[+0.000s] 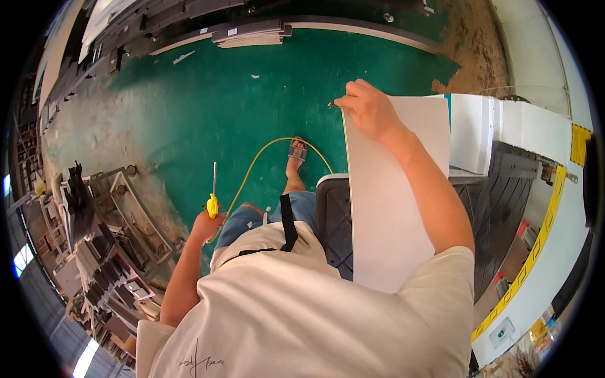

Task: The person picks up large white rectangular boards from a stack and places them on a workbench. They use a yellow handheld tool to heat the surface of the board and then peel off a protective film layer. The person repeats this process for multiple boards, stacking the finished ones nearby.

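Note:
My left hand [207, 225] is closed around the handle of a yellow air blow gun [212, 205], whose thin metal nozzle [215, 179] points away from me. A yellow hose [253, 165] loops in an arc from near that hand across the front of my leg toward the dark table. At the far left corner of a long white board [398, 201], my right hand [368, 110] is closed in a pinch. A tiny dark bit shows at its fingertips, too small to name. My right forearm reaches over the board and hides part of it.
The board lies on a dark ribbed table [334, 220], beside a white machine [535, 126] with a yellow-marked edge. Racks with stacked panels [104, 277] stand at left. More panels [251, 34] lie at the far side of the green floor [208, 101].

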